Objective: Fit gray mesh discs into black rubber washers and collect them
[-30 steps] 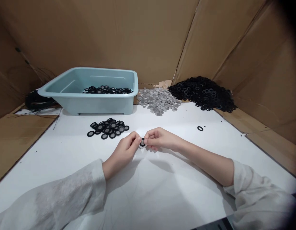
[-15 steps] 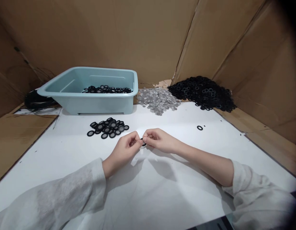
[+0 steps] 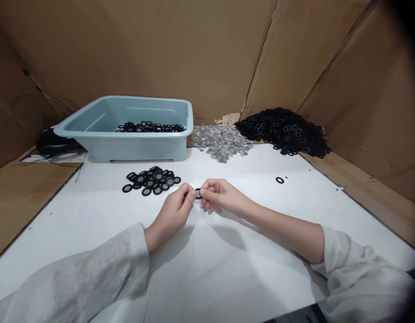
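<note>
Beyond held ring (image 3: 198, 194), grey discs (image 3: 223, 141)

Held ring (image 3: 198, 198) and heaped rings (image 3: 284, 130): black, rubber-like — mostly matt. Grey discs (image 3: 222, 141): thin, dull, apparently metallic. Basin (image 3: 140, 149): smooth plastic, faintly glossy along the rim. Walls (image 3: 143, 54): matt brown cardboard. Tabletop (image 3: 207, 278): smooth — softly sheened. Sleeves (image 3: 93, 264): soft, slightly fuzzy cloth.

One head-worn camera is looking forward and down over the nearby white table (image 3: 224, 273), facing the cardboard wall (image 3: 201, 49) at twelve o'clock (sleeves (image 3: 93, 273) are showing at eight and four).
</note>
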Motion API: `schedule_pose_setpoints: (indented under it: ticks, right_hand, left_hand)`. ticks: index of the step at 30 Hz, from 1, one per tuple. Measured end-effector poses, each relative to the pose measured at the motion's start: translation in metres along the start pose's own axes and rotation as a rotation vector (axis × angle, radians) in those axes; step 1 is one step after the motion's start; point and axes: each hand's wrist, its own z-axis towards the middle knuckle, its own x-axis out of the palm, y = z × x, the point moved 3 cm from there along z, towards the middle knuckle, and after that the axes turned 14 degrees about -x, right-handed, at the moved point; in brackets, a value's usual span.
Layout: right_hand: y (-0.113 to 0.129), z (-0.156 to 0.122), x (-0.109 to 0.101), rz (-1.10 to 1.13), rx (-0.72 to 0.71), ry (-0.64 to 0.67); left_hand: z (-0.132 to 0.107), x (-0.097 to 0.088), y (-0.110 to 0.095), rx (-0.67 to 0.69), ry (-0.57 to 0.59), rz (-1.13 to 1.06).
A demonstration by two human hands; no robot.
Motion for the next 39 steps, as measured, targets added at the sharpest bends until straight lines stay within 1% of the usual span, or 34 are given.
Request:
schedule_pose_setpoints:
  ticks: [3, 5, 10, 15, 17, 20, 22, 24, 26, 27, 29, 33, 36, 39]
  right_hand:
    - [-0.001, 0.000, 0.000, 0.046, 0.000, -0.015]
    - [-0.001, 0.000, 0.000, 0.054, -0.002, -0.011]
    - [0.004, -0.003, 0.000, -0.047, -0.023, -0.037]
    - [0.002, -0.004, 0.002, 0.009, -0.025, -0.027]
    - [0.002, -0.004, 0.003, 0.021, -0.040, -0.031]
    - [0.004, -0.005, 0.002, -0.006, -0.095, -0.032]
    - [0.006, -0.006, 0.000, -0.037, -0.181, -0.023]
    - [0.009, -0.006, -0.001, -0.076, -0.289, 0.014]
    - [0.010, -0.006, -0.002, -0.123, -0.363, 0.077]
    - [0.010, -0.006, -0.003, -0.145, -0.378, 0.099]
    - [0.009, -0.005, -0.004, -0.177, -0.384, 0.104]
    - [0.008, -0.005, -0.005, -0.209, -0.391, 0.033]
    - [0.007, -0.006, -0.005, -0.236, -0.399, 0.010]
    - [0.008, -0.005, -0.004, -0.253, -0.412, 0.044]
  left_hand:
    - [-0.001, 0.000, -0.001, -0.006, 0.009, 0.003]
    - [-0.002, -0.001, -0.002, -0.012, -0.006, 0.006]
    - [-0.003, -0.004, -0.006, -0.031, -0.064, -0.027]
    - [-0.003, -0.002, -0.002, -0.021, 0.013, -0.088]
    - [-0.002, -0.001, -0.001, -0.025, 0.027, -0.103]
    - [0.000, -0.001, 0.000, -0.073, 0.040, -0.173]
    - [0.001, -0.001, -0.001, -0.108, 0.057, -0.237]
    - [0.001, 0.000, -0.002, -0.124, 0.085, -0.286]
    - [0.001, 0.000, -0.003, -0.120, 0.103, -0.307]
    - [0.001, 0.000, -0.004, -0.113, 0.103, -0.308]
    - [0.001, -0.001, -0.005, -0.105, 0.094, -0.302]
    - [0.001, -0.001, -0.006, -0.103, 0.096, -0.297]
    - [0.001, -0.001, -0.005, -0.104, 0.098, -0.296]
    - [0.002, 0.000, -0.003, -0.110, 0.095, -0.293]
